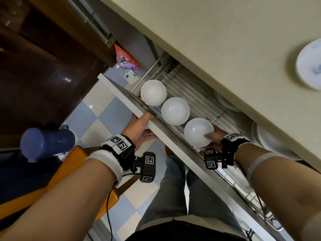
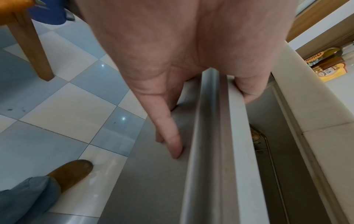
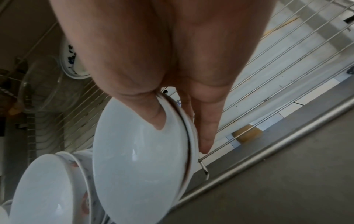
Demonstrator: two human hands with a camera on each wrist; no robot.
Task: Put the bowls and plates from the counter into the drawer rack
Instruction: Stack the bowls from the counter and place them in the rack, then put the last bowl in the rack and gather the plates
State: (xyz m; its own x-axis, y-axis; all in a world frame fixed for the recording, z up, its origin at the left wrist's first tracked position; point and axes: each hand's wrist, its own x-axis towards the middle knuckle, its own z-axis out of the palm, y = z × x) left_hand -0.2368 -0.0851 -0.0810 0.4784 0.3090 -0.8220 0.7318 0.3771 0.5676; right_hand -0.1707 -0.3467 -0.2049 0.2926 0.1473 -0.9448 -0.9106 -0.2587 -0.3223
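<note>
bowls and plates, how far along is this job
Done: two white bowls already sit in the drawer rack. In hand: the right hand pinches a third bowl by its rim, low over the rack, while the left hand holds the drawer front. Left: at least one plate on the counter.

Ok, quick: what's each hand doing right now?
Left hand: grips the drawer front, thumb over its top edge.
Right hand: holds a white bowl by its rim, over the rack.
</note>
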